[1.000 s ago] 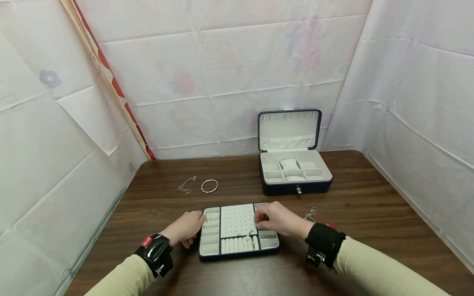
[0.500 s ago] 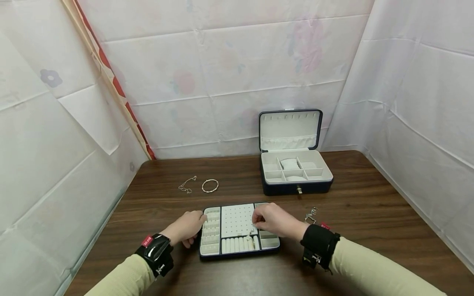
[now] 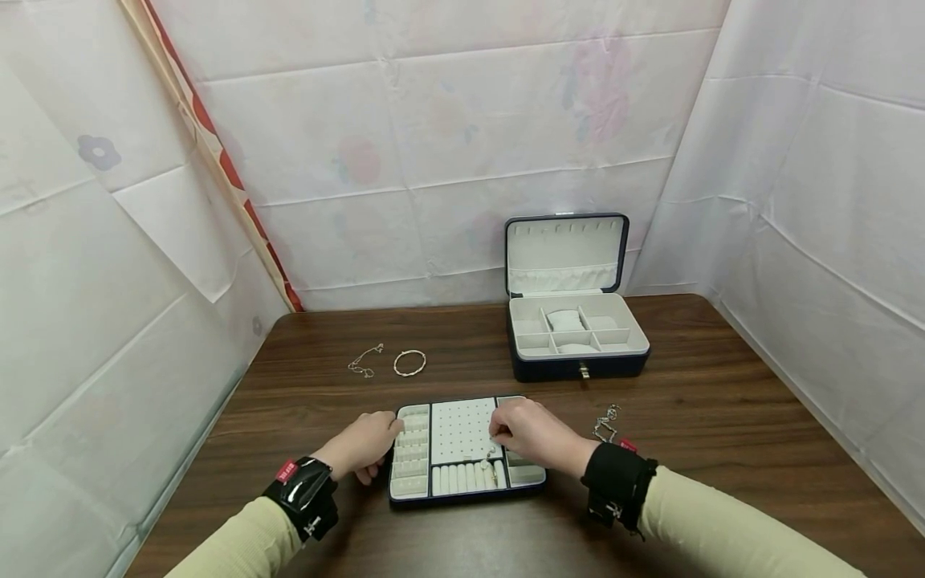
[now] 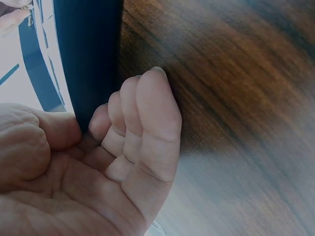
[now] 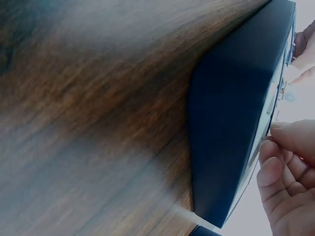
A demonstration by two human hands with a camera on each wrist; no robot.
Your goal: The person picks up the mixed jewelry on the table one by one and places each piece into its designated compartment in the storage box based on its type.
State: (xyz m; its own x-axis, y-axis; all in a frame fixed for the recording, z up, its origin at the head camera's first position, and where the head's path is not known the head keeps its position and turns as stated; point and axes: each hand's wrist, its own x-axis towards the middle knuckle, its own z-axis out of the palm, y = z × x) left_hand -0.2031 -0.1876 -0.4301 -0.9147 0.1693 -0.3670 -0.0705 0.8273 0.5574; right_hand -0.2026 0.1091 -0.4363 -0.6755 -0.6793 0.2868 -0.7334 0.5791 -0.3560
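Dark wood table (image 3: 694, 417) — navy, cream-lined tray (image 3: 466, 491) gripped by left hand (image 3: 364, 445); right hand (image 3: 531, 429) pinches something tiny — unclear what.

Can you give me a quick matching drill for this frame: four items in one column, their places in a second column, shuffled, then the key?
Items:
1. bangle
2. jewellery box
3. left hand
4. right hand

Places:
A. over the right part of the tray, fingertips at the peg panel's edge
B. open, at the far side of the table, lid upright
C. on the table beyond the tray, beside a thin chain
D. on the tray's left edge

Pairs: 1-C, 2-B, 3-D, 4-A
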